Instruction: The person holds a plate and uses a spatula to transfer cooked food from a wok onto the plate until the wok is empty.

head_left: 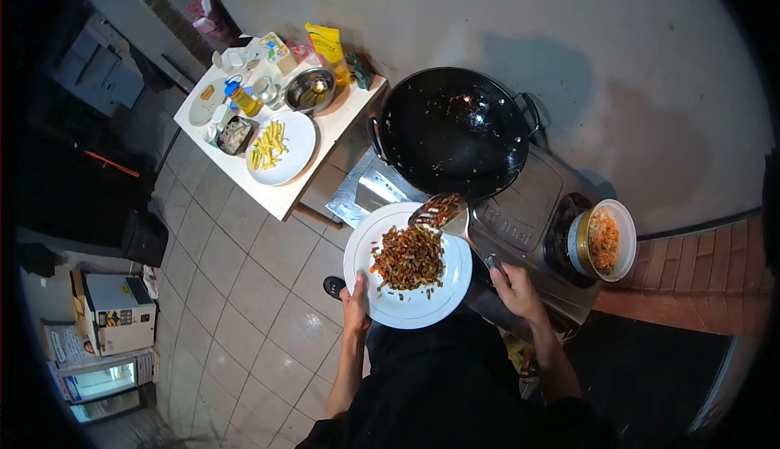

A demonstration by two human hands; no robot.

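My left hand [355, 304] is closed on the left rim of a white plate [366, 242], its thumb on top. A heap of chopped brown stir-fried food [408, 259] with orange bits sits in the middle of the plate. In my right hand [517, 289] is the dark handle of a metal cooking spoon [457, 225]. Its head is over the plate's upper right rim, with brown food in it. Just beyond the plate, a black wok [455, 136] rests on the stove; only small scraps and an oily shine show inside.
A gas stove [520, 213] stands ahead, with a bowl of shredded orange and white food [604, 242] at its right. On the white table [280, 197] at left are a plate of cut yellow strips [302, 136], a steel bowl [309, 90], an oil bottle [244, 99] and a yellow packet [327, 43].
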